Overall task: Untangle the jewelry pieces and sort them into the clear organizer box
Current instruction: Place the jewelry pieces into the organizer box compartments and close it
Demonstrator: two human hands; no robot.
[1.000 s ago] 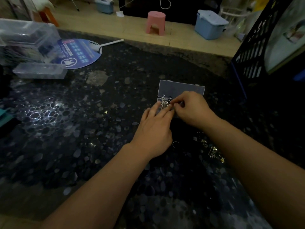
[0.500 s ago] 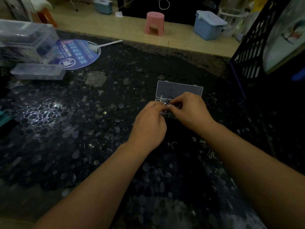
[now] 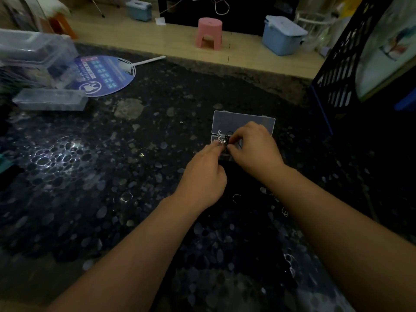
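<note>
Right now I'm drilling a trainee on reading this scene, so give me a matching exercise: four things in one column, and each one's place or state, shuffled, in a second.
Things
1. organizer box
2. round fan
3. pink stool
4. jewelry tangle

Places or states
A. on the floor beyond the table
B. pinched between left hand and right hand
C. far left of the table, handle pointing right
D. lid open, behind the hands

Pairs: 1-D, 2-C, 3-A, 4-B
</note>
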